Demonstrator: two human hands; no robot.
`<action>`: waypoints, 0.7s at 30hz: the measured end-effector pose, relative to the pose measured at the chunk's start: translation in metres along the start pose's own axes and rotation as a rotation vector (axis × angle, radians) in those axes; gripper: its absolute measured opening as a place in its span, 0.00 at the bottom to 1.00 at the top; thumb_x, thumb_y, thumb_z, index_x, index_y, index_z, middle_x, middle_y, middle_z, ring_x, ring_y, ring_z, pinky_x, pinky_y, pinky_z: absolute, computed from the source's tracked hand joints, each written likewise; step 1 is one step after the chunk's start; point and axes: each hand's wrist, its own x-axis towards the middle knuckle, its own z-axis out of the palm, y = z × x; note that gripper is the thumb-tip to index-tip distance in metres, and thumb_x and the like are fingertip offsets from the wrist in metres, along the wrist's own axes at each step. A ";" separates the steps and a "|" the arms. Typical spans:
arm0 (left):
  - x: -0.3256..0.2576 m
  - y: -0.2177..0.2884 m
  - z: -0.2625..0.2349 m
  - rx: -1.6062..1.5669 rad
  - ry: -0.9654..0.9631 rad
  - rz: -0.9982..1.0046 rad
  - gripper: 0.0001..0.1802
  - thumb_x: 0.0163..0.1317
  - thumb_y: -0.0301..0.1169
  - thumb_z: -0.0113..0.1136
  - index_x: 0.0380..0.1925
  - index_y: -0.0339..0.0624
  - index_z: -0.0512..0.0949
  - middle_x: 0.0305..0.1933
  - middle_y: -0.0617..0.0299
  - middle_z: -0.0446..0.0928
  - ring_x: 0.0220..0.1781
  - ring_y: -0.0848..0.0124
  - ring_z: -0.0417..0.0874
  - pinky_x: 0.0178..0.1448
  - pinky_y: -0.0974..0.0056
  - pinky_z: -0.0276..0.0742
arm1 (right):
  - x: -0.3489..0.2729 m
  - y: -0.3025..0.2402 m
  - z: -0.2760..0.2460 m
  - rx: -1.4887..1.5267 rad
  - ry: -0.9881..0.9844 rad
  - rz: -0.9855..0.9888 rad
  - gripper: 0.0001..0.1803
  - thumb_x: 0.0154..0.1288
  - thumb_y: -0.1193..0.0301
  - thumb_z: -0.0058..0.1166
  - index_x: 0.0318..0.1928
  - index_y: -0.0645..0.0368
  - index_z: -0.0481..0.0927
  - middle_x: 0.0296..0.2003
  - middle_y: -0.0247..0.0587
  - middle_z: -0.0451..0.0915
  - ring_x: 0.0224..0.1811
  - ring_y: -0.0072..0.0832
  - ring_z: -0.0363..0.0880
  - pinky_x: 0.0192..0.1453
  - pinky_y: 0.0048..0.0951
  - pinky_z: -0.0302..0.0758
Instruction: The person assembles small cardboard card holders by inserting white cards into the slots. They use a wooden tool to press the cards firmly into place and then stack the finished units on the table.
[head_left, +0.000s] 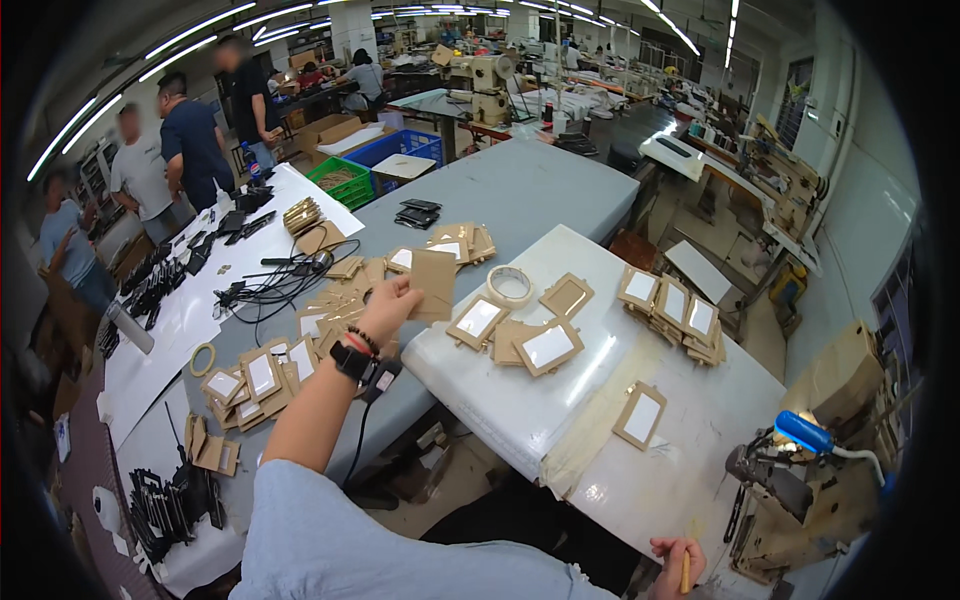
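My left hand [388, 308], with a dark strap and beads at the wrist, reaches over the grey table. Its fingers are closed on the edge of a flat tan card holder [433, 283], raised above heaps of similar pieces [340, 300]. Near the lower right edge, my right hand [674, 568] grips a small wooden-handled brush [686, 572], its pale tip upward. A single tan frame with a white window [640, 415] lies on the white worktop just beyond that hand. Further off sit a loose pile of such frames [547, 345] and a stacked group [675, 308].
A tape roll [510, 286] rests on the white worktop [480, 410]. Black cables [290, 275] tangle on the grey table [520, 185]. At right stands a sewing machine [800, 480] with a blue lamp [803, 432]. Several people stand at the far left, beyond black pieces [150, 300].
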 end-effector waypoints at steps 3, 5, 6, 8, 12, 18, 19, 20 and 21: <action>-0.056 0.039 0.056 -0.384 -0.391 -0.243 0.17 0.68 0.27 0.52 0.55 0.31 0.73 0.47 0.62 0.80 0.43 0.77 0.81 0.48 0.71 0.79 | 0.008 0.026 0.003 0.143 -0.005 -0.102 0.18 0.75 0.64 0.44 0.38 0.69 0.77 0.31 0.46 0.81 0.33 0.27 0.78 0.43 0.27 0.74; -0.089 0.053 0.089 -0.459 -0.583 -0.338 0.19 0.69 0.27 0.51 0.58 0.30 0.70 0.51 0.60 0.78 0.48 0.76 0.81 0.52 0.70 0.78 | 0.011 0.036 0.010 0.210 -0.008 -0.150 0.20 0.76 0.64 0.41 0.37 0.70 0.76 0.31 0.49 0.82 0.30 0.26 0.79 0.41 0.26 0.76; -0.103 0.058 0.103 -0.499 -0.679 -0.389 0.20 0.70 0.28 0.50 0.59 0.30 0.69 0.53 0.59 0.78 0.50 0.76 0.80 0.54 0.70 0.78 | 0.016 0.027 0.017 0.201 -0.018 -0.155 0.21 0.77 0.63 0.38 0.36 0.71 0.76 0.32 0.51 0.83 0.30 0.26 0.79 0.40 0.26 0.76; -0.120 0.063 0.130 -0.489 -0.848 -0.420 0.23 0.71 0.30 0.49 0.62 0.28 0.65 0.55 0.58 0.76 0.55 0.76 0.78 0.56 0.71 0.76 | 0.021 0.014 0.027 0.257 -0.057 -0.134 0.20 0.78 0.64 0.38 0.41 0.71 0.75 0.33 0.52 0.84 0.31 0.25 0.80 0.41 0.25 0.76; -0.139 0.060 0.170 -0.311 -1.014 -0.487 0.23 0.72 0.33 0.49 0.62 0.30 0.67 0.52 0.63 0.77 0.49 0.81 0.77 0.48 0.74 0.73 | 0.034 0.004 0.032 0.249 -0.161 -0.101 0.19 0.77 0.64 0.42 0.48 0.71 0.76 0.38 0.49 0.85 0.36 0.24 0.82 0.43 0.22 0.75; -0.148 0.063 0.213 -0.105 -1.272 -0.469 0.24 0.72 0.34 0.49 0.63 0.33 0.68 0.56 0.60 0.77 0.54 0.77 0.77 0.57 0.71 0.73 | 0.047 0.005 0.035 0.336 -0.194 -0.044 0.21 0.75 0.62 0.47 0.48 0.73 0.78 0.34 0.44 0.84 0.33 0.22 0.81 0.39 0.20 0.75; -0.149 0.065 0.217 -0.105 -1.278 -0.447 0.23 0.73 0.34 0.49 0.63 0.32 0.68 0.56 0.60 0.77 0.54 0.77 0.77 0.58 0.70 0.72 | 0.048 0.004 0.035 0.342 -0.190 -0.025 0.20 0.75 0.63 0.47 0.47 0.73 0.79 0.33 0.43 0.83 0.32 0.21 0.80 0.38 0.20 0.75; -0.151 0.066 0.220 -0.106 -1.282 -0.426 0.23 0.73 0.34 0.49 0.63 0.32 0.68 0.56 0.60 0.77 0.54 0.76 0.77 0.58 0.70 0.72 | 0.049 0.004 0.036 0.348 -0.188 -0.005 0.20 0.75 0.63 0.47 0.45 0.72 0.79 0.31 0.41 0.83 0.31 0.21 0.80 0.37 0.20 0.75; -0.152 0.067 0.222 -0.107 -1.279 -0.404 0.23 0.73 0.34 0.48 0.63 0.32 0.68 0.56 0.61 0.77 0.54 0.76 0.77 0.59 0.70 0.72 | 0.050 0.004 0.035 0.344 -0.197 0.016 0.19 0.74 0.64 0.47 0.44 0.72 0.80 0.30 0.40 0.82 0.30 0.20 0.79 0.36 0.20 0.75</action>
